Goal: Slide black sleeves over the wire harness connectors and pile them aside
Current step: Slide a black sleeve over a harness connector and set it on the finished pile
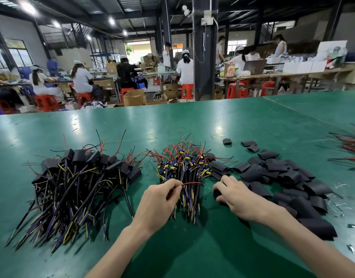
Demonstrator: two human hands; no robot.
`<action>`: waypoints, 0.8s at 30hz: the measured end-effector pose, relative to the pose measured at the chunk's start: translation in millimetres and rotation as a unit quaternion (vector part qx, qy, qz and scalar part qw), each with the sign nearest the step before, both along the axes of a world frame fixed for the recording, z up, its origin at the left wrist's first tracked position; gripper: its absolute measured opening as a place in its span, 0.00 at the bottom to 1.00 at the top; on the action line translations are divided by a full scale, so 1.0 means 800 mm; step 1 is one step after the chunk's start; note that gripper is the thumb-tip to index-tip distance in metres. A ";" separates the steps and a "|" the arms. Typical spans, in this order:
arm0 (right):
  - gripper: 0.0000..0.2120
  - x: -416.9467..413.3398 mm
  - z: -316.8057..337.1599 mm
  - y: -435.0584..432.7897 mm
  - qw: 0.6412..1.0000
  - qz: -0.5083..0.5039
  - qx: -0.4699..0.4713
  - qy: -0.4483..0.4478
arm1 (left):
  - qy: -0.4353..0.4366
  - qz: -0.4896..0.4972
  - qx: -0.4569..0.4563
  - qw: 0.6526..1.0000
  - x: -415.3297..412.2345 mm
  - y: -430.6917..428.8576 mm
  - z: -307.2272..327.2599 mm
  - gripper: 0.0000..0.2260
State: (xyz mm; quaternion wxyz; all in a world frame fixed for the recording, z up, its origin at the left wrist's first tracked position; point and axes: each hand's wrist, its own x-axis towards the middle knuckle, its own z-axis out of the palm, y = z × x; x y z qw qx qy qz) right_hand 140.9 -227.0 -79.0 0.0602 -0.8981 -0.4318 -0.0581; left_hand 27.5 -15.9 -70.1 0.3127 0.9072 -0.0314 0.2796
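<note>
Head view is showing the left hand [158,200] pinching a red wire [192,183] between thumb and fingertips, its other fingers curling in. The wire is arching off the near side of the bare harness bundle [184,169], which is lying mid-table with blue and yellow connectors at its far end. Just to the right, the right hand [236,197] is lying palm down, its fingers and thumb curling round a black sleeve [217,194] at the near edge of the loose sleeve pile [282,177]. On the left, well apart, the sleeved harness pile [82,177] is sprawling across the green table [172,121]. More red and black wires [351,145] are spilling in at the right edge. Beyond the table, workers are sitting on red stools [46,102] at long benches.
</note>
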 end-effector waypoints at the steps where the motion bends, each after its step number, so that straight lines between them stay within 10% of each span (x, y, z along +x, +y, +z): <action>1: 0.12 -0.004 0.001 0.002 0.999 0.009 0.028 0.019 | 0.000 -0.001 -0.003 1.000 0.000 0.000 0.000 0.05; 7: 0.13 -0.028 0.015 0.020 0.969 0.077 0.204 0.112 | -0.003 -0.011 -0.022 1.000 0.000 -0.002 0.002 0.05; 24: 0.12 -0.036 0.018 0.022 0.955 0.070 0.272 0.096 | -0.011 -0.020 0.040 0.999 -0.006 -0.007 0.011 0.04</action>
